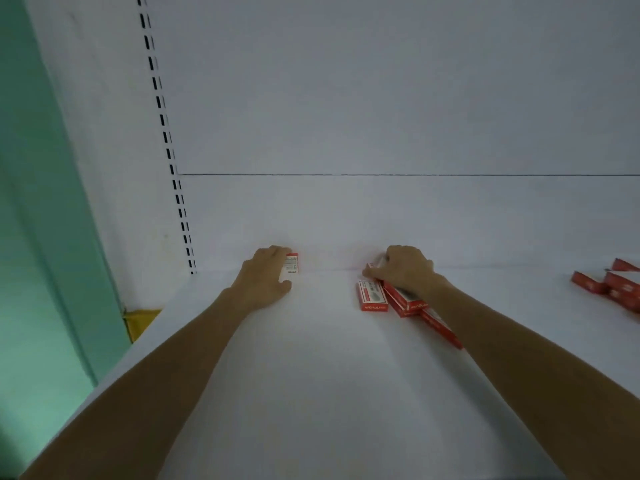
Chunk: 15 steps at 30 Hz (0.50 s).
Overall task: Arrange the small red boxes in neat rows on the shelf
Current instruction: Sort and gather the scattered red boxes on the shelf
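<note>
Left hand (268, 271): fingers curl round first box (291, 267), upright at 11 o'clock.
Right hand (408, 271): pinches second box (375, 268) at 1 o'clock.
Heap (403, 301): crooked, under right hand.
Pile (620, 285): messy, 3 o'clock.
Shelf (311, 375): no row yet; nearly all left.

red box (291, 266) upright at shelf (311, 375) back, flat boxes (372, 296) centre, scattered boxes (616, 284) far right

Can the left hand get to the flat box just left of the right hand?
Probably, path-wise: the shelf between the left hand and the flat box is bare. But that hand grips an upright box at the back wall, so it must let go first. The right hand holds a third box.
</note>
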Tool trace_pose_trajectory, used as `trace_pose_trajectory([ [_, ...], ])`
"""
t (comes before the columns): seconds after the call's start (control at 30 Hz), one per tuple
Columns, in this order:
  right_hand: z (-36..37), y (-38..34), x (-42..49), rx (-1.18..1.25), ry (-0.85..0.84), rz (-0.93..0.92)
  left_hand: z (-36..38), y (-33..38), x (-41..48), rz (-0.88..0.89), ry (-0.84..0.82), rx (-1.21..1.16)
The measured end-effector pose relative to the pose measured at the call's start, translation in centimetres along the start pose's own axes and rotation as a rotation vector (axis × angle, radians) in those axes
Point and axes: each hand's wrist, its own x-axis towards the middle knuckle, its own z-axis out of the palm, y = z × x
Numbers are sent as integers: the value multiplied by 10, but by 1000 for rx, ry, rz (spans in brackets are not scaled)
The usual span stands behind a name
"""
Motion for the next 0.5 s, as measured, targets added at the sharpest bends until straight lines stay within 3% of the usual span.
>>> trace_pose_trajectory([
  [0.2,2,-4,4,35,9,-41,-2,-2,8,-14,-19,179],
  [0.5,-10,-2,-15,213,163,-208,2,1,0,105,-88,45],
])
